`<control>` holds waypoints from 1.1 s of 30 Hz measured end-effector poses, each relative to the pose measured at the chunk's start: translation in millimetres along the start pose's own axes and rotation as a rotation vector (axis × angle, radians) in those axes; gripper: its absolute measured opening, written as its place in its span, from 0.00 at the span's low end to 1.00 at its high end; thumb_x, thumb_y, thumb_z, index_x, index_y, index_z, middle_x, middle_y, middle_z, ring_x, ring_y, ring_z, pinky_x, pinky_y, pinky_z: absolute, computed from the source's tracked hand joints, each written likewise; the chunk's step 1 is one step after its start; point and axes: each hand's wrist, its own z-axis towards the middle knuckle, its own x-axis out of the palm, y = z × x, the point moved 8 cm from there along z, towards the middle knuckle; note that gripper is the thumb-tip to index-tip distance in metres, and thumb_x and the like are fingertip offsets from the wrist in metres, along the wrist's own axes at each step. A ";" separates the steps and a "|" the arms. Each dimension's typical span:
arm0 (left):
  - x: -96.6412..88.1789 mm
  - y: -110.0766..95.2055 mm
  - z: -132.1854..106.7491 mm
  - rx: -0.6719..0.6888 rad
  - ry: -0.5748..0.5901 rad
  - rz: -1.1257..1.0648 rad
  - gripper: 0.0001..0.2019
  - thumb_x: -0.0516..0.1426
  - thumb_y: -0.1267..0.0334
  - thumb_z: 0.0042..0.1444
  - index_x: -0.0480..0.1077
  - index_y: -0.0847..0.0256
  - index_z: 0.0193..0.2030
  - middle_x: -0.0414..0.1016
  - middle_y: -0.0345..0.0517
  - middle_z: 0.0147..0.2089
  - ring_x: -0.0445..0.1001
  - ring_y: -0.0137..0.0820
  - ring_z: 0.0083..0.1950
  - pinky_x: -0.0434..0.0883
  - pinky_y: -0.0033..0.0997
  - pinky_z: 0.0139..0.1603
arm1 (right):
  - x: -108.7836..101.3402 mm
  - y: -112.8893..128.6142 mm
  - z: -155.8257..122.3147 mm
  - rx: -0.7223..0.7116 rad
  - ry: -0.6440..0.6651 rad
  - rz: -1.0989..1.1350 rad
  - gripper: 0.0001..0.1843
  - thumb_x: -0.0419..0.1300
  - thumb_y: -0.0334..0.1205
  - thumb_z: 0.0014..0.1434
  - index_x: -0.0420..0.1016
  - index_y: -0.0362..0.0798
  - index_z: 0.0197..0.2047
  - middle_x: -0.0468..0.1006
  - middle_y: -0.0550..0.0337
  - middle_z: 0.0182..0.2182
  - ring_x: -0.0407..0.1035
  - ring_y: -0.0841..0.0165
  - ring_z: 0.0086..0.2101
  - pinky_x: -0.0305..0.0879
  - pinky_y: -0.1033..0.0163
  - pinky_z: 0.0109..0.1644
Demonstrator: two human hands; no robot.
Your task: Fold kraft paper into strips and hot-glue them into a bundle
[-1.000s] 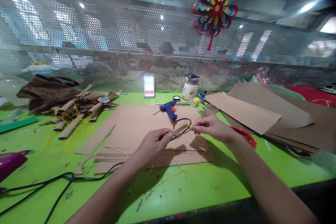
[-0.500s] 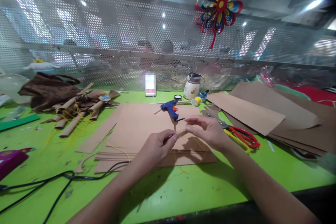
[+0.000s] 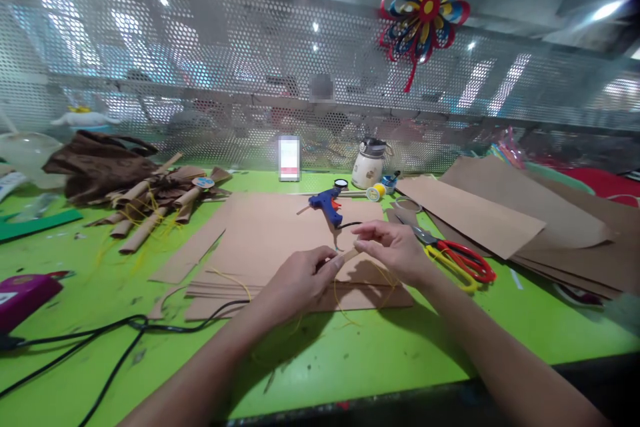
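Between my two hands is a small narrow strip of brown paper (image 3: 349, 255), held above a stack of brown paper sheets (image 3: 270, 227). My left hand (image 3: 313, 273) pinches its near end between thumb and fingers. At the far end, my right hand (image 3: 393, 248) is closed on it with thumb and fingertips. Loops of yellow string (image 3: 340, 303) hang down below the hands. Just beyond them a blue glue gun (image 3: 327, 205) lies on the sheets. Scissors with red handles (image 3: 465, 260) and a pair with yellow handles (image 3: 453, 270) lie right of my right hand.
Rolled brown paper pieces (image 3: 145, 230) tied with yellow string lie at left, near a brown bag (image 3: 95, 167). A black cable (image 3: 175, 329) crosses the front left by a purple tool (image 3: 30, 300). Behind stand a phone (image 3: 289, 159), a bottle (image 3: 367, 163) and a yellow spool (image 3: 374, 193). More sheets (image 3: 490, 213) lie right.
The view has shifted slightly, moving the background a little to the right. Both hands keep their pinch on the paper strip, nearly unmoved.
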 end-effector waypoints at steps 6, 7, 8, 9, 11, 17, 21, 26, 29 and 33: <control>-1.4 6.6 1.1 -0.020 -0.011 -0.002 0.18 0.46 0.51 0.60 0.70 0.61 0.35 0.67 0.38 0.20 0.62 0.27 0.23 0.54 0.24 0.24 | 4.5 -0.9 0.6 0.027 0.074 0.048 0.15 0.59 0.42 0.55 0.76 0.45 0.44 0.79 0.54 0.35 0.73 0.66 0.35 0.70 0.61 0.40; -1.0 7.7 1.2 -0.024 -0.011 -0.013 0.18 0.47 0.51 0.59 0.71 0.61 0.35 0.66 0.38 0.19 0.62 0.27 0.22 0.54 0.24 0.24 | 6.3 1.4 0.2 0.017 0.099 0.043 0.16 0.59 0.43 0.55 0.75 0.45 0.46 0.79 0.54 0.36 0.73 0.65 0.37 0.69 0.60 0.41; -0.4 8.6 1.2 -0.027 -0.010 -0.026 0.18 0.47 0.51 0.59 0.71 0.61 0.36 0.66 0.37 0.18 0.62 0.27 0.22 0.54 0.24 0.24 | 8.2 4.4 -0.2 0.000 0.118 0.033 0.18 0.60 0.43 0.54 0.74 0.46 0.47 0.79 0.54 0.38 0.72 0.64 0.38 0.69 0.59 0.43; 0.3 9.0 1.1 -0.026 -0.009 -0.041 0.18 0.47 0.51 0.59 0.71 0.61 0.36 0.66 0.37 0.18 0.62 0.27 0.22 0.55 0.25 0.24 | 10.2 8.0 -0.7 -0.022 0.132 0.017 0.19 0.62 0.43 0.53 0.74 0.46 0.48 0.78 0.53 0.39 0.72 0.64 0.40 0.69 0.58 0.45; 2.2 8.8 0.9 -0.021 -0.009 -0.069 0.19 0.47 0.50 0.59 0.72 0.62 0.37 0.67 0.38 0.19 0.64 0.27 0.22 0.56 0.25 0.24 | 13.6 14.1 -1.4 -0.056 0.138 -0.017 0.22 0.65 0.42 0.49 0.74 0.47 0.48 0.77 0.53 0.40 0.71 0.64 0.40 0.68 0.58 0.46; 10.1 4.8 0.2 -0.017 0.047 -0.157 0.20 0.47 0.49 0.59 0.72 0.63 0.38 0.72 0.42 0.24 0.67 0.27 0.24 0.60 0.25 0.26 | 18.3 14.9 -2.5 -0.012 0.144 0.054 0.15 0.63 0.41 0.51 0.76 0.44 0.42 0.78 0.54 0.33 0.70 0.67 0.33 0.68 0.61 0.39; 11.9 3.3 0.2 -0.015 0.082 -0.200 0.21 0.46 0.48 0.59 0.71 0.63 0.34 0.71 0.42 0.24 0.67 0.27 0.25 0.61 0.25 0.27 | 19.9 10.5 -3.3 0.008 0.146 0.109 0.15 0.63 0.39 0.51 0.76 0.43 0.42 0.77 0.54 0.32 0.69 0.68 0.33 0.66 0.63 0.37; 9.7 6.7 1.6 -0.036 0.099 -0.177 0.20 0.47 0.50 0.59 0.69 0.64 0.29 0.71 0.42 0.23 0.67 0.27 0.25 0.61 0.25 0.27 | 23.5 -1.4 -1.6 0.068 0.191 0.157 0.18 0.63 0.41 0.51 0.75 0.42 0.44 0.75 0.58 0.28 0.69 0.70 0.30 0.66 0.64 0.35; 8.7 9.5 2.7 -0.060 0.129 -0.198 0.19 0.48 0.51 0.57 0.69 0.64 0.29 0.71 0.42 0.23 0.68 0.28 0.25 0.61 0.25 0.27 | 22.0 -4.5 -0.7 0.117 0.256 0.219 0.21 0.62 0.43 0.53 0.72 0.43 0.49 0.77 0.56 0.33 0.71 0.68 0.34 0.67 0.62 0.39; 6.8 12.1 2.9 -0.092 0.153 -0.249 0.18 0.49 0.52 0.57 0.70 0.64 0.31 0.70 0.42 0.22 0.68 0.28 0.25 0.62 0.25 0.27 | 15.0 -2.7 0.5 0.127 0.259 0.193 0.20 0.59 0.45 0.55 0.73 0.43 0.48 0.78 0.52 0.38 0.71 0.65 0.39 0.67 0.58 0.44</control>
